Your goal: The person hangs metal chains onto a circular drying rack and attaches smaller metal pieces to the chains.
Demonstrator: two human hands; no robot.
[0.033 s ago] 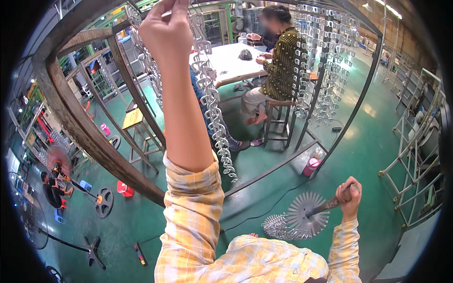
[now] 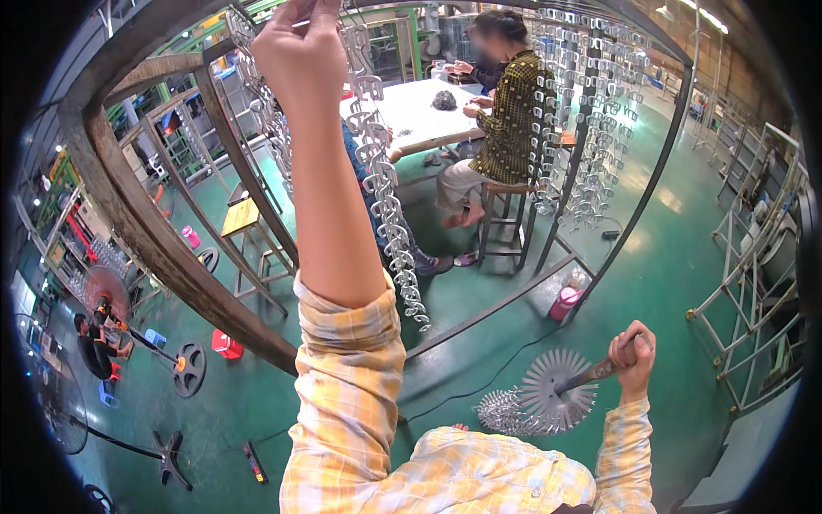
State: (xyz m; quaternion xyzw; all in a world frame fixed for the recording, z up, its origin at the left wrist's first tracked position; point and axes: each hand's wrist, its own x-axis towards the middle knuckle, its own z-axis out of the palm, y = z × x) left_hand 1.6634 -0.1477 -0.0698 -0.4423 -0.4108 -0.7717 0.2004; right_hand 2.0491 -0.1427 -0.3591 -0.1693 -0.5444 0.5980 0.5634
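My left hand (image 2: 304, 53) is raised to the top of the metal rack, its fingers pinched together. The upper edge of the view cuts off the fingertips, so what they hold cannot be made out. Beside the raised forearm hangs a long strand of linked silver metal pieces (image 2: 381, 171), its top close to my fingers. Low on the right, my right hand (image 2: 633, 355) is wrapped round the dark handle of a slatted metal disc (image 2: 548, 385). Many small silver pieces bunch at the disc's left side.
Dark rack bars (image 2: 163, 223) surround my raised arm. More strands (image 2: 599, 128) hang at right. Beyond, a person in a patterned top (image 2: 509, 128) sits by a white table (image 2: 411, 111). A pink container (image 2: 565, 303) stands near the rack's lower bar; a floor fan (image 2: 104, 295) is at left.
My left hand has shifted very slightly left at the top of the rack. My right hand and the slatted disc have stayed in place.
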